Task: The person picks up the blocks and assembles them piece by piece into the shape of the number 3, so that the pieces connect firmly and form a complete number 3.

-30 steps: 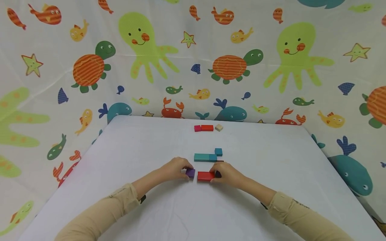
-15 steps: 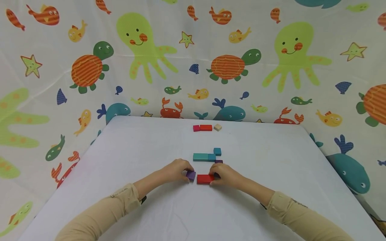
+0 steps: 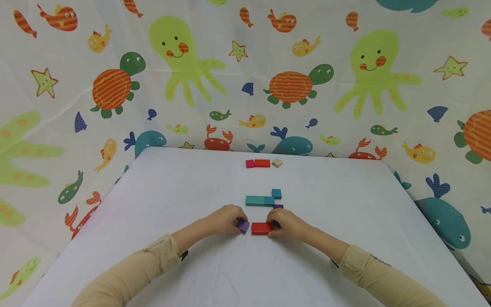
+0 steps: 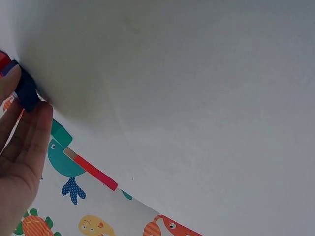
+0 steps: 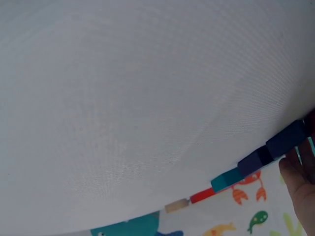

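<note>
My left hand [image 3: 227, 219] pinches a purple block [image 3: 244, 226], turned at a slant on the white table. The same block [image 4: 27, 89] looks dark blue between thumb and fingers in the left wrist view. My right hand [image 3: 289, 225] grips the right end of a flat red block [image 3: 261, 229], thumb at its near side. A dark blue block [image 5: 286, 138] sits by the right fingers, mostly covered by them in the head view. A narrow gap separates the purple and red blocks.
Behind the hands lie a long teal block [image 3: 255, 201], a blue block [image 3: 270, 201], a blue cube [image 3: 276, 194] and a dark purple block [image 3: 278, 206]. Farther back are a pink cube [image 3: 250, 163], a red block [image 3: 262, 163] and a plain wooden cube [image 3: 277, 163].
The red block has slid slightly toward the person with the right hand, away from the dark purple block. The purple block has moved slightly nearer and turned askew in the left hand.
</note>
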A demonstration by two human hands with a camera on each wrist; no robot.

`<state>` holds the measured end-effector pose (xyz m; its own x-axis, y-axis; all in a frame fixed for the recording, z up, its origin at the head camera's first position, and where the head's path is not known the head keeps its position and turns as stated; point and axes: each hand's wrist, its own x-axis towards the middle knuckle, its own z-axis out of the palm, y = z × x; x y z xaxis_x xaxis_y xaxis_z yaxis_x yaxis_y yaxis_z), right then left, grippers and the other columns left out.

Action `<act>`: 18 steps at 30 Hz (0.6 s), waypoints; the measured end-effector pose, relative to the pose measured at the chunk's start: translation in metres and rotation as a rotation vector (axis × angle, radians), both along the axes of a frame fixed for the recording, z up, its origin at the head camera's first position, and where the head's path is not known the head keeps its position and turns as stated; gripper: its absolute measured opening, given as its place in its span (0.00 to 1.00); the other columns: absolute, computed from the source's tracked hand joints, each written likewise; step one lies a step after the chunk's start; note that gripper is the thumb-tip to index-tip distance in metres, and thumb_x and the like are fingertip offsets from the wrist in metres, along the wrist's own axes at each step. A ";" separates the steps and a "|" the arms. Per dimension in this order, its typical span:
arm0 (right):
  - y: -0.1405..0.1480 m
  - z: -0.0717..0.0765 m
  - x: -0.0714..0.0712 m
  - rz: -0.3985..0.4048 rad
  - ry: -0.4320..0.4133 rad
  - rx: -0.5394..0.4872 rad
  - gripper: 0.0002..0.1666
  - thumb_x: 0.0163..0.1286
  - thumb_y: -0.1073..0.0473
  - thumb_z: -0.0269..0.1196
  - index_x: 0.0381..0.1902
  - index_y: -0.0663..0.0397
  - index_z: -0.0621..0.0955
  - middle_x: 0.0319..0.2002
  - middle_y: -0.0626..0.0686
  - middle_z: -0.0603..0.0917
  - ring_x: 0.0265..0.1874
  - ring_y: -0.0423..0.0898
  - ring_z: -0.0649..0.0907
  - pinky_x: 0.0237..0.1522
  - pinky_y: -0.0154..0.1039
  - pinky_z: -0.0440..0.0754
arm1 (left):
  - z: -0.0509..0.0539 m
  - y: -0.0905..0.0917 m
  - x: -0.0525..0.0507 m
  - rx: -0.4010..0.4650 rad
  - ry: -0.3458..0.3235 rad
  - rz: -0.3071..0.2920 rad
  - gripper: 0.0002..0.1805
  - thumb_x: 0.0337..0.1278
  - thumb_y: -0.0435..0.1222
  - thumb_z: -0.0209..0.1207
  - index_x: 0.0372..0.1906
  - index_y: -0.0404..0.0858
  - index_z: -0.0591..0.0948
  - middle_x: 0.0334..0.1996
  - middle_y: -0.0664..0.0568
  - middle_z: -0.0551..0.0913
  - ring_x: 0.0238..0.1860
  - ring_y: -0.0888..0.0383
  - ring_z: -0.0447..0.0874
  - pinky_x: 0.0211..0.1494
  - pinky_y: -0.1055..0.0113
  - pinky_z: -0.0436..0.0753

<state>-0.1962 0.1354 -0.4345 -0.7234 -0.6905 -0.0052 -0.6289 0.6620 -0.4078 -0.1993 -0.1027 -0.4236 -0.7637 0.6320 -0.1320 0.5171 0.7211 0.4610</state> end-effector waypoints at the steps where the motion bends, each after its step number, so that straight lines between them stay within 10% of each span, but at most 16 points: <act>1: 0.000 0.000 0.000 0.002 0.001 -0.001 0.16 0.54 0.59 0.71 0.40 0.59 0.84 0.41 0.53 0.84 0.42 0.46 0.80 0.49 0.41 0.81 | 0.000 0.000 0.000 -0.003 0.007 -0.004 0.18 0.46 0.30 0.68 0.47 0.36 0.83 0.43 0.50 0.84 0.45 0.57 0.80 0.52 0.63 0.80; 18: -0.005 0.005 -0.002 0.005 -0.018 0.007 0.16 0.52 0.58 0.72 0.37 0.59 0.83 0.38 0.52 0.84 0.40 0.45 0.79 0.48 0.41 0.81 | -0.001 0.007 -0.006 -0.016 0.005 -0.038 0.17 0.49 0.30 0.66 0.48 0.34 0.83 0.44 0.48 0.83 0.44 0.56 0.79 0.50 0.64 0.81</act>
<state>-0.1981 0.1308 -0.4297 -0.7195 -0.6941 -0.0232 -0.6249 0.6616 -0.4144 -0.2051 -0.0960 -0.4244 -0.7397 0.6585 -0.1389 0.5465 0.7082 0.4469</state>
